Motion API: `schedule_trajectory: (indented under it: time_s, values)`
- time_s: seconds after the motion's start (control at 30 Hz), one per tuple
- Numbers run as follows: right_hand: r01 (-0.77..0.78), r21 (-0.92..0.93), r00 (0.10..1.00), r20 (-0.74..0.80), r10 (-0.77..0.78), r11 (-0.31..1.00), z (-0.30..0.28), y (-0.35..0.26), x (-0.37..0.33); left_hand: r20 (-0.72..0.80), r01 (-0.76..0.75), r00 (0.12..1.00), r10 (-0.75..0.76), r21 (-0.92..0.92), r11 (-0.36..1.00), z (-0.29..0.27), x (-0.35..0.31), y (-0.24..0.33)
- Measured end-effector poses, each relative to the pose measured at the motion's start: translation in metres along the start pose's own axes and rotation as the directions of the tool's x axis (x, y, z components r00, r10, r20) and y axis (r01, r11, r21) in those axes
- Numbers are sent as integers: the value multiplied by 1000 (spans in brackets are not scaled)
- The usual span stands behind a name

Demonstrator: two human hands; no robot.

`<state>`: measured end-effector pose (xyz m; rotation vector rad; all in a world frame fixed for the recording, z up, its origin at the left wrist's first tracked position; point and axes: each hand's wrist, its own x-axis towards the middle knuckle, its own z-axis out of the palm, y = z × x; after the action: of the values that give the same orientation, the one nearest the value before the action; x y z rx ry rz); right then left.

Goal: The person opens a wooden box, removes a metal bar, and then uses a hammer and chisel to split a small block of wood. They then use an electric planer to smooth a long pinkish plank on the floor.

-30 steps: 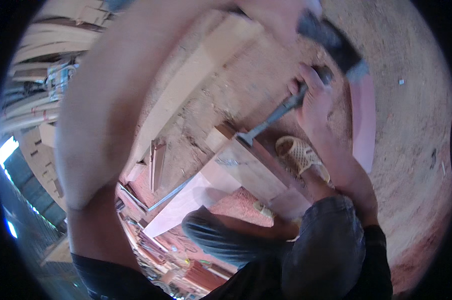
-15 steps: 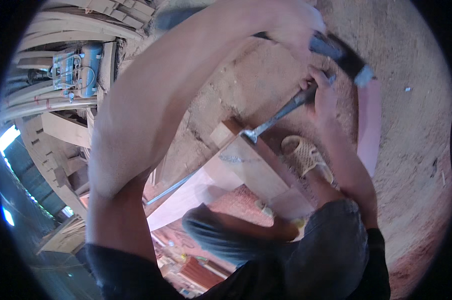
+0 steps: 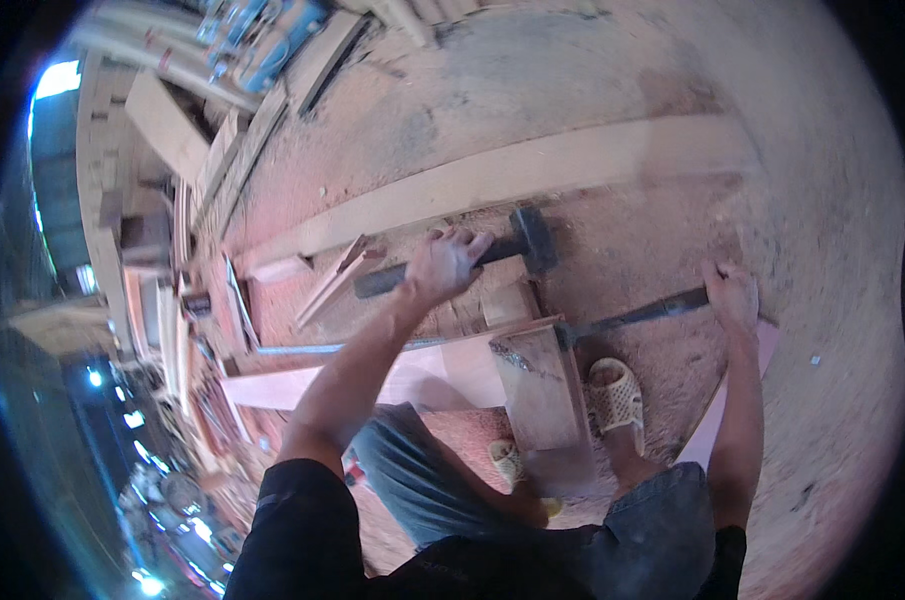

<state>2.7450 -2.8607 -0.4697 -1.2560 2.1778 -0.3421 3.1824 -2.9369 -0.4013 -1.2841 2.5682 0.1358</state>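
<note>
My left hand (image 3: 442,268) is closed round the handle of a hammer (image 3: 536,241), held above the work with its dark head to the right. My right hand (image 3: 731,297) grips the end of a long chisel (image 3: 644,312). The chisel slants down to the left, and its tip meets the top edge of a thick wooden piece (image 3: 542,395). A dark rough patch marks that piece's pale face. A long pale board (image 3: 372,382) runs off to its left, and a small wood block (image 3: 509,304) sits against its far end.
A long plank (image 3: 532,170) lies across the dusty floor beyond my hands. Thin wood strips (image 3: 337,283) lie left of the hammer. My sandalled foot (image 3: 615,396) is close beside the wooden piece. Blue machinery (image 3: 277,45) and stacked timber stand at the far left.
My left hand has swung the hammer from the upper right down and leftward, away from the chisel's handle. The chisel lies flatter, its tip still at the wood. The view has turned.
</note>
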Motion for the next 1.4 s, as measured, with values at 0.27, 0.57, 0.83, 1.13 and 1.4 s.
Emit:
schedule_trajectory:
  time_s: [0.27, 0.57, 0.83, 1.13, 1.4]
  values:
    - [460, -513, 887, 300, -351, 725, 4, -35, 1, 130, 475, 801, -585, -732, 488, 89, -69, 68]
    - [507, -184, 846, 292, -445, 842, 53, 24, 33, 263, 553, 780, -568, -714, 428, 83, -63, 64]
    - [521, -355, 841, 368, -396, 777, 42, -2, 35, 242, 521, 791, -563, -747, 412, 86, -66, 61]
    - [549, -545, 835, 396, -382, 634, 13, -93, 43, 374, 615, 749, -547, -699, 364, 84, -62, 62]
    - [-301, 758, 951, 194, 241, 579, 53, -97, 116, 338, 581, 778, -530, -709, 400, 85, -64, 62]
